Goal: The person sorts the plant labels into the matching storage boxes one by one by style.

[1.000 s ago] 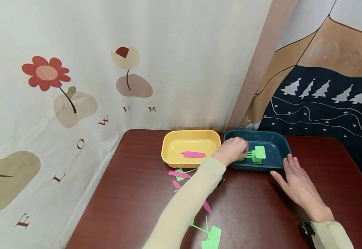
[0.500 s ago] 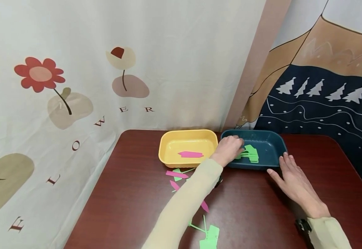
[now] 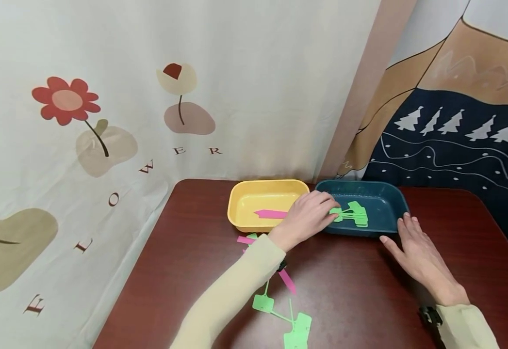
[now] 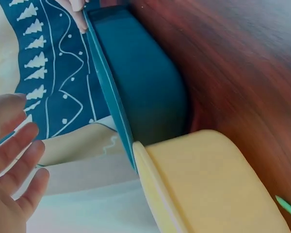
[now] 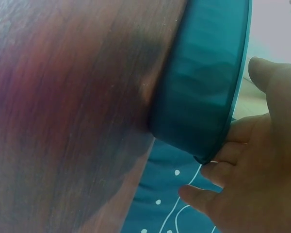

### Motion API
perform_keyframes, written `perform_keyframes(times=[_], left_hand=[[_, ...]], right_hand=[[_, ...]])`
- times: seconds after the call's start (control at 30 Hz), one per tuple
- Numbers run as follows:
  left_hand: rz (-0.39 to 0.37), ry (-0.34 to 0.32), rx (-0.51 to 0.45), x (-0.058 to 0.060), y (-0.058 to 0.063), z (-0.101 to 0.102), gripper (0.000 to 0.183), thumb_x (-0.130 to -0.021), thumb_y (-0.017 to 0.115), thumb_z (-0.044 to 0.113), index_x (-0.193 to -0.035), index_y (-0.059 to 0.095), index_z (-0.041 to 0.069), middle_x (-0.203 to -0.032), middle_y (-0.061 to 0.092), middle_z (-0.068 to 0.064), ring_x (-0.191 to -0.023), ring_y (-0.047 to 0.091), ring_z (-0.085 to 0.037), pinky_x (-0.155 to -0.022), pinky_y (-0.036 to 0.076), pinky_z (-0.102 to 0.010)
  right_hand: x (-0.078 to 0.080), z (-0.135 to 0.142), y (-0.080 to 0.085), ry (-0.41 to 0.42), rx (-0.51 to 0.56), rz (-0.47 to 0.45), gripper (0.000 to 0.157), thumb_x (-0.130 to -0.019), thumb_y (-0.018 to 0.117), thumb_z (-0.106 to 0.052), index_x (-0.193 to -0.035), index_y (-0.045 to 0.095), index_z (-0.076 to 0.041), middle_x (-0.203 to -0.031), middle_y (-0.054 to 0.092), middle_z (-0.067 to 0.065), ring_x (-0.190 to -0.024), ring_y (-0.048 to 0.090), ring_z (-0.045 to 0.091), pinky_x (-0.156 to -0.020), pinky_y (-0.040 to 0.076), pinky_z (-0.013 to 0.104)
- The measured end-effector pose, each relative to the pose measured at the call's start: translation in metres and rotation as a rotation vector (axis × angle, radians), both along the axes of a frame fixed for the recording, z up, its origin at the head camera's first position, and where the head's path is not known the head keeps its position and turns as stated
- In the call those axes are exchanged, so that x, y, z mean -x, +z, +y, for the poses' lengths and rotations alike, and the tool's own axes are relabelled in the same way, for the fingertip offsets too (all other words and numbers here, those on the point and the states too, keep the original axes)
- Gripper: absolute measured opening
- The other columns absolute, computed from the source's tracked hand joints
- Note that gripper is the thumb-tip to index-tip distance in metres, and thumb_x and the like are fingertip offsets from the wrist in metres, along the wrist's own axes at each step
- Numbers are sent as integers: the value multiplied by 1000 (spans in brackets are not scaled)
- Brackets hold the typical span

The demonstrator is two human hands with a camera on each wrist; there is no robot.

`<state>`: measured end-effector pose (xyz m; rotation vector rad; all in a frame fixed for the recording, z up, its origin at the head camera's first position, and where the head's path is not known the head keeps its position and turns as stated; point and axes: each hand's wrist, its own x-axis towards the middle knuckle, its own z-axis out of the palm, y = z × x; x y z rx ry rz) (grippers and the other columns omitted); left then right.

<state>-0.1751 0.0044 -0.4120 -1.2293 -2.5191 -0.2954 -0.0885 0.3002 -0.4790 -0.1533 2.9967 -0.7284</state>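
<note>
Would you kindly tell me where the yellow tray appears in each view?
Head: the yellow tray is just below centre, left of the blue tray.
Left wrist: bottom, right of centre.
Right wrist: not in it.
Shared landmark: the blue tray, in all three.

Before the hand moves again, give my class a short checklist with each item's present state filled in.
1. Left hand free: ok, fingers spread, holding nothing.
2. Right hand at the blue tray: ok, fingers touch its edge.
3. Green tags inside that tray: ok.
4. Pink strip inside the yellow tray: ok.
5. Table cleared: not ok, pink and green pieces lie there.
6. Count of table pieces: cannot tell, left sleeve covers some.
</note>
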Motion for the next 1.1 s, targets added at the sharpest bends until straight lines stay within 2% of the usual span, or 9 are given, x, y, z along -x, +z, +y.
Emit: perform_keyframes(times=[0.23,0.43,0.67,0.9,1.1], left_hand=[[20,-104,-5,-15,-8,-36,33,-94,77,39,-119,75,18,-121,69,2,-117,59,-15,-100,47,-30],[48,-144,20,-35,-22,-62,30,-93,78,37,-116,76,18,-118,69,2,-115,60,-17,-97,50,-32],[59,-235,130,-56,-36,-88,28,-96,75,39,-115,75,19,-117,69,4,-114,62,-14,-103,47,-29],[-18,-370,198,-69,-45,-101,33,-99,70,43,-119,74,18,-122,67,4,-120,59,-13,-105,45,-26],[-77,-449,262,-85,-57,-112,36,-95,72,50,-116,74,21,-118,67,9,-113,60,-9,-101,45,-21]], right_hand=[[0,0,0,1,0,-1,91,-108,45,-53,-154,16,20,-161,3,42,-151,-2,56,-116,8,72],[1,0,0,5,-1,0,92,-108,43,-54,-154,16,21,-161,1,42,-151,-2,57,-116,8,73],[1,1,-1,8,-5,-2,91,-108,44,-53,-154,15,21,-161,1,42,-150,-3,57,-116,7,72],[1,2,-1,4,-12,-14,92,-108,44,-53,-153,15,21,-161,0,42,-150,-4,57,-116,6,72],[1,1,-1,4,-16,-15,92,-108,44,-54,-153,15,21,-160,1,43,-150,-4,57,-115,7,73]])
